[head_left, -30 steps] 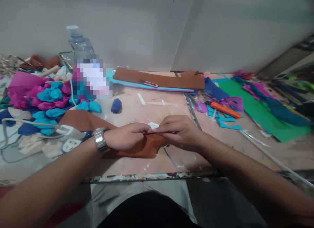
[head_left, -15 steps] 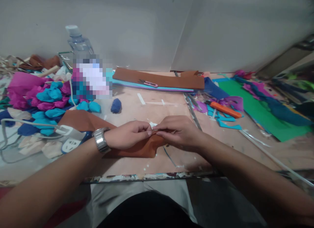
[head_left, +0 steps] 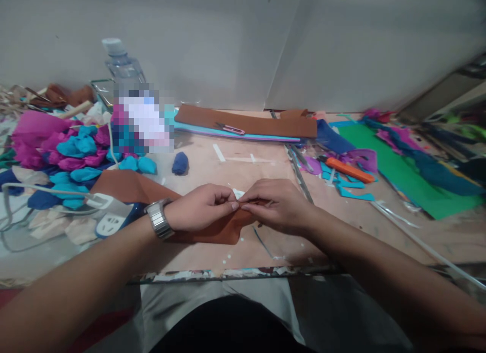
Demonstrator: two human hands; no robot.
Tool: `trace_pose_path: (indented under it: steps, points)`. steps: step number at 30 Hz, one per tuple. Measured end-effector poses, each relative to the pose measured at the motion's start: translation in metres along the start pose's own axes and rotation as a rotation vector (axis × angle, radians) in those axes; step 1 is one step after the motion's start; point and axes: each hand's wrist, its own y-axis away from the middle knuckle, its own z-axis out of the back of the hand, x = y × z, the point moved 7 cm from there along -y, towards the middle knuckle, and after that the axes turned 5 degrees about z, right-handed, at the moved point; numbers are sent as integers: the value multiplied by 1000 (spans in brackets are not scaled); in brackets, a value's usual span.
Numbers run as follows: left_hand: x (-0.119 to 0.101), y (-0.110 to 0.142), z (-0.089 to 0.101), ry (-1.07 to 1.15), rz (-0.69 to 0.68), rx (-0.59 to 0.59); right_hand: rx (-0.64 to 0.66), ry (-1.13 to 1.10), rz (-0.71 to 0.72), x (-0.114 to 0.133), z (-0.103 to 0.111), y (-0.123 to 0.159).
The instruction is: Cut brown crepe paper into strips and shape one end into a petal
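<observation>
A long piece of reddish-brown fabric [head_left: 212, 232] stretches over the worktable [head_left: 197, 257] from the left up to my hands. My left hand [head_left: 203, 207], with a metal-banded watch [head_left: 158, 220] on its wrist, pinches the fabric's upper edge between thumb and fingers. Its fingertips meet those of my right hand [head_left: 281, 206], which is closed on the same edge. A small white piece [head_left: 238, 193] shows just behind the fingertips; what it is I cannot make out. A dark blue fabric bundle [head_left: 179, 163] lies beyond my left hand.
On the left are a heap of coloured fabric puffs [head_left: 78, 145], a power strip [head_left: 110, 224] with a cable, and a plastic bottle [head_left: 123, 64]. Thread snips [head_left: 231, 129] rest on folded brown fabric [head_left: 266, 122]. To the right lie an orange cutter [head_left: 349, 169] and a green sheet [head_left: 402, 175].
The fingertips of both hands have drawn closer together at the fabric edge, and my left hand has shifted slightly right. Everything else stays in place.
</observation>
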Motion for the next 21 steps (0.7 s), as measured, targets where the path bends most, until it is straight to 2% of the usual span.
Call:
trace_pose_path:
  steps: [8, 14, 21]
  points:
    - [1, 0, -4, 22, -19, -17, 26, 6, 38, 1, -2, 1]
    - [-3, 2, 0, -145, -31, -106, 38, 28, 37, 1, -3, -1]
    - [-13, 6, 4, -282, -48, -155, 40, 56, 43, 4, -2, -2]
